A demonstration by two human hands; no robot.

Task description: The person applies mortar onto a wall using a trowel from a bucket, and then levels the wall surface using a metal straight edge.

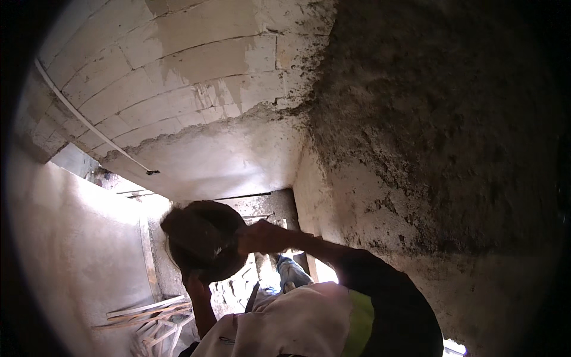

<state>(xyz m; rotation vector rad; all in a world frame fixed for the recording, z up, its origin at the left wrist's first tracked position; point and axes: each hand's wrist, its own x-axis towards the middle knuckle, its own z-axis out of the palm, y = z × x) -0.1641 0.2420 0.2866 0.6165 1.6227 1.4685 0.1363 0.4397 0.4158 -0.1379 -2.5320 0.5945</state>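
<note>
The right hand (259,237) is curled at the right side of a dark basin, and the left hand (197,285) touches its lower edge; in this shadow I cannot tell on what either one is clamped. Around us, the rough wall (416,149) on the right is dark and grainy, with crumbly patches. The block wall (196,53) ahead shows pale flat blocks, thin joints and grey smears. The person's shirt (291,315) is of pale cloth with a dark sleeve and a yellow-green panel. The basin (223,212), round and hollow, is held before the body, between the two hands. Inside its outline lies a flat oblong shape (199,235), its long axis slanting from near the right hand to the far left.
</note>
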